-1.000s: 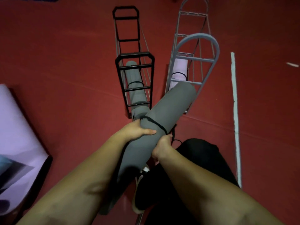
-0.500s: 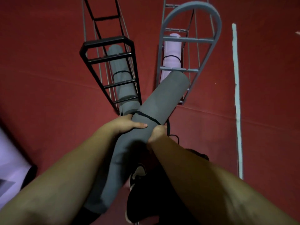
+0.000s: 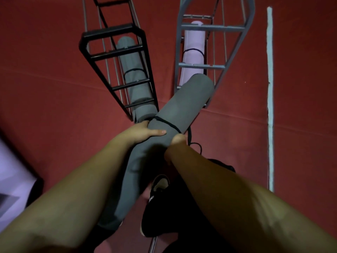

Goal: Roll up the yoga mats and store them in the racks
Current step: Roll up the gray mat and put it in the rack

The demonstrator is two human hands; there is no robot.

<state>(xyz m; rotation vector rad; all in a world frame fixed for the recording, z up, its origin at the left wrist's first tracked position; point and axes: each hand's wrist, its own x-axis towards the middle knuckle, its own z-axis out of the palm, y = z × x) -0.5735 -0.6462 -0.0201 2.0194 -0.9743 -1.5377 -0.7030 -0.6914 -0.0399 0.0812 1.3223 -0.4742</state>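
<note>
I hold a rolled grey yoga mat (image 3: pixel 186 105) slantwise, its far end up over the foot of the grey rack (image 3: pixel 235 50). A black strap (image 3: pixel 167 123) circles the roll. My left hand (image 3: pixel 145 133) grips the roll just below the strap, thumb across the top. My right hand (image 3: pixel 177 141) grips it from the right side, fingers hidden beneath. The black rack (image 3: pixel 116 52) on the left holds a rolled grey mat (image 3: pixel 135 75). A rolled lilac mat (image 3: pixel 193 52) lies in the grey rack.
A flat lilac mat (image 3: pixel 12 176) lies on the red floor at the left edge. A white floor line (image 3: pixel 269 88) runs along the right. My black shoe (image 3: pixel 156 201) and dark trousers are below the roll.
The racks have come closer and larger in view as I moved toward them. Both hands kept their grip on the grey roll, which stays slanted toward the grey rack.
</note>
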